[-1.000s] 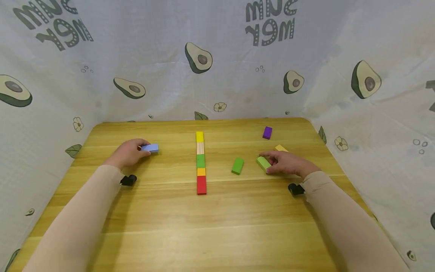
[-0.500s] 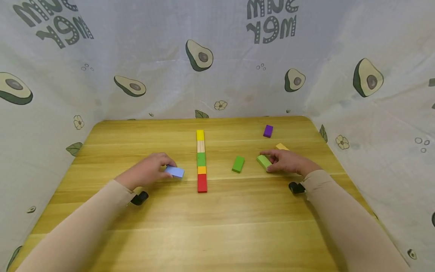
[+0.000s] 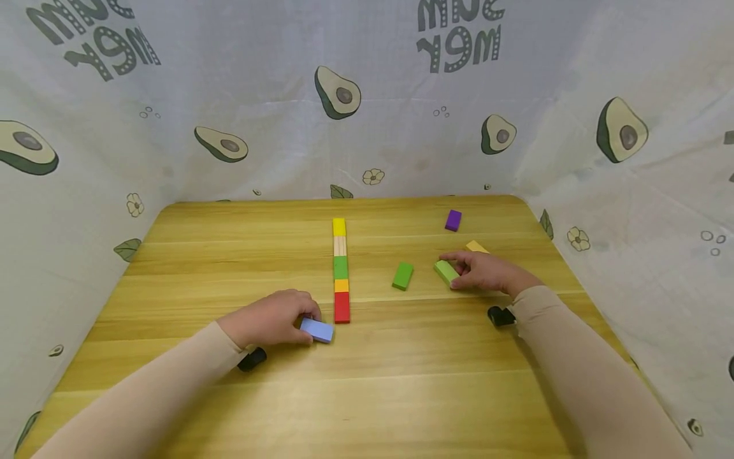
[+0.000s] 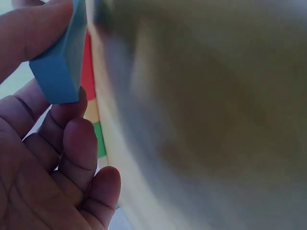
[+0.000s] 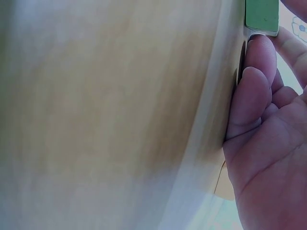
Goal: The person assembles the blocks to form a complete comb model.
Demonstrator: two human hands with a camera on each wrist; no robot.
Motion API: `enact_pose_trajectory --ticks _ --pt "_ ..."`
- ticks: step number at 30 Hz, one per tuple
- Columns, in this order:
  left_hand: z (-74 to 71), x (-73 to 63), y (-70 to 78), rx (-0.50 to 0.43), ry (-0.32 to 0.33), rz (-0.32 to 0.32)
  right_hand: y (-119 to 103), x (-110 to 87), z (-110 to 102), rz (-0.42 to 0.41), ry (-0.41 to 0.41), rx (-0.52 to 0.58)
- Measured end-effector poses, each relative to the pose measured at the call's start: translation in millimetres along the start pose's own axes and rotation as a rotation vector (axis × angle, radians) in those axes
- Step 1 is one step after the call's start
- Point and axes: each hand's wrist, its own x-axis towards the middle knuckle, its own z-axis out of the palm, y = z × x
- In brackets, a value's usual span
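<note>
My left hand pinches a light blue block between thumb and fingers, just below and left of the red block. That red block is the near end of a straight row running away from me: orange, green, plain wood and yellow. In the left wrist view the blue block sits between thumb and fingertips. On the right, my right hand holds a light green block by its sides, low at the table.
A loose green block lies between the row and my right hand. Farther back is a purple block. A yellow-orange block shows partly behind my right hand. A printed cloth rises along the wooden table's back and sides.
My left hand has carried the light blue block from the left side of the table, right and toward me, to the near end of the row. My right hand has stayed put.
</note>
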Motion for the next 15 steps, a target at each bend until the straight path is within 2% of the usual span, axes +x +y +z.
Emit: enact_pose_trajectory --ticks 8,12,15 --pt "12.4 3.3 3.1 0.009 -0.018 -0.01 -2 0.1 -1 0.009 -0.008 0.005" --pt "15.2 2.8 5.0 0.004 -0.023 -0.023 -3 -0.3 -1 0.008 -0.007 0.004" --pt "14.4 2.0 4.7 -0.011 -0.027 -0.007 -3 -0.7 0 0.006 -0.004 0.004"
